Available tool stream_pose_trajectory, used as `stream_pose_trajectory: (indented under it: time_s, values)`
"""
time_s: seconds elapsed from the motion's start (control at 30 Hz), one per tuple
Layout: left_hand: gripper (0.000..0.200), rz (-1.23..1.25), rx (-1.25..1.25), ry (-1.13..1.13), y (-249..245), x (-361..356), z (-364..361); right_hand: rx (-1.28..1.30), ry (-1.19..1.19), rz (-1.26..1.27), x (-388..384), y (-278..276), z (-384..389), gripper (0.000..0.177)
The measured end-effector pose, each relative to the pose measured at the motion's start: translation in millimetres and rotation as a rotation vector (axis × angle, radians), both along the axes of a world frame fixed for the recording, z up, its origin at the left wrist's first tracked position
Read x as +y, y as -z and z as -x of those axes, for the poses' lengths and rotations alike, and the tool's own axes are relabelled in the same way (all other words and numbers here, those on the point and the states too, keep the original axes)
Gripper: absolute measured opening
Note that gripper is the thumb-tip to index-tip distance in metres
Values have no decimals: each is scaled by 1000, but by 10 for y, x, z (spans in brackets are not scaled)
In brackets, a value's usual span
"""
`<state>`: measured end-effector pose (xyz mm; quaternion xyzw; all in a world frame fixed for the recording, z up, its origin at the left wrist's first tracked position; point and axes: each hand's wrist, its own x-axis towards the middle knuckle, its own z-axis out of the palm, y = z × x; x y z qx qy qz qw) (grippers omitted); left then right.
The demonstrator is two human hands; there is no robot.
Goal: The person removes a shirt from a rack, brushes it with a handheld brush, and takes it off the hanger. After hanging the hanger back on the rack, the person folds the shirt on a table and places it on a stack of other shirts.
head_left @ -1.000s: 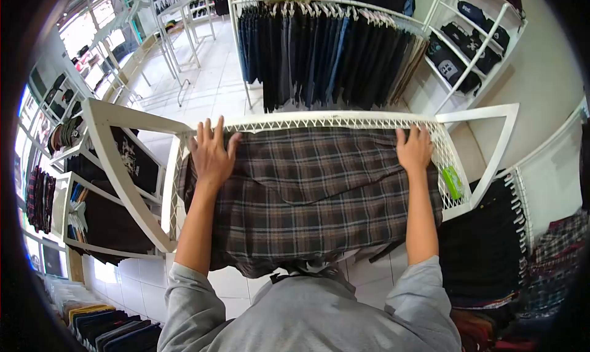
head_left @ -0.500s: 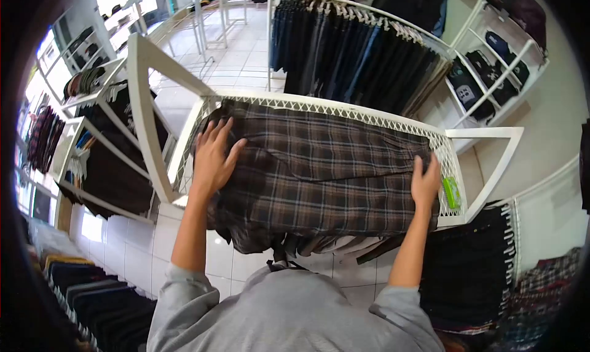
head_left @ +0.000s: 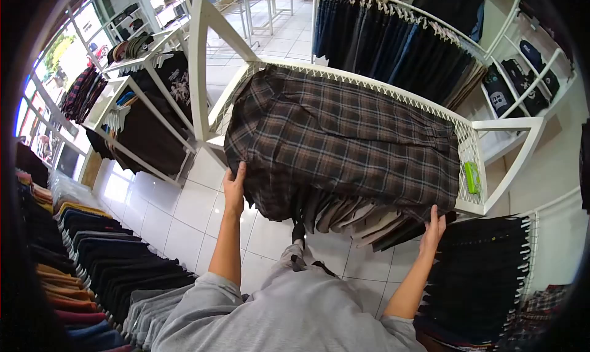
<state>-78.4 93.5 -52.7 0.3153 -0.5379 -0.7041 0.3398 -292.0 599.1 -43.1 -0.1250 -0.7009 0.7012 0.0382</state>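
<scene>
A dark brown plaid shirt (head_left: 356, 137) lies spread over a white mesh-topped rack (head_left: 224, 109), its near side hanging over the front edge. My left hand (head_left: 234, 186) is at the shirt's near left corner, thumb and fingers closed on the cloth. At the near right corner, my right hand (head_left: 434, 229) pinches the shirt's edge. Some fingers of both hands are hidden behind the fabric. A bright green packet (head_left: 472, 178) rests on the mesh to the right of the shirt.
Hanging garments (head_left: 362, 220) show beneath the rack. Dark trousers (head_left: 387, 51) hang behind it. Clothes on hangers (head_left: 117, 253) line the lower left, and black garments (head_left: 476, 278) hang at lower right. Caps (head_left: 516, 84) sit on shelves at upper right.
Both hands have come off the shirt's top toward me and now grip its near corners. The shirt's near side hangs lower over the front edge. The view has shifted, showing more at left.
</scene>
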Motion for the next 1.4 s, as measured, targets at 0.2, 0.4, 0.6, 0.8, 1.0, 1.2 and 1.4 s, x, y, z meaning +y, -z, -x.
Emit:
stream_pose_trajectory:
  time_s: [0.2, 0.4, 0.6, 0.8, 1.0, 1.2, 1.4]
  values:
    - [42, 90, -403, 253, 326, 498, -642, 26, -174, 192, -19, 84, -288, 39]
    - [41, -48, -264, 258, -224, 466, -1092, -12, -64, 244, 65, -243, -484, 30]
    - [37, -111, 70, 258, -1530, -304, -447, 253, 201, 267, -143, -1092, -43, 50]
    - [41, -54, 69, 392, -1940, -1203, 1295, 302, 245, 210, -400, -1329, 1333, 50]
    - [73, 348, -449, 314, -1583, -975, 1982, 92, 196, -561, -749, -904, 1727, 75]
    - [49, 1190, -491, 77, -1255, -399, 1063, 353, 314, -1267, -1049, -684, 706, 60]
    - [48, 1362, -788, 134, -959, -296, 1048, 207, 373, -1217, -863, -775, 387, 54]
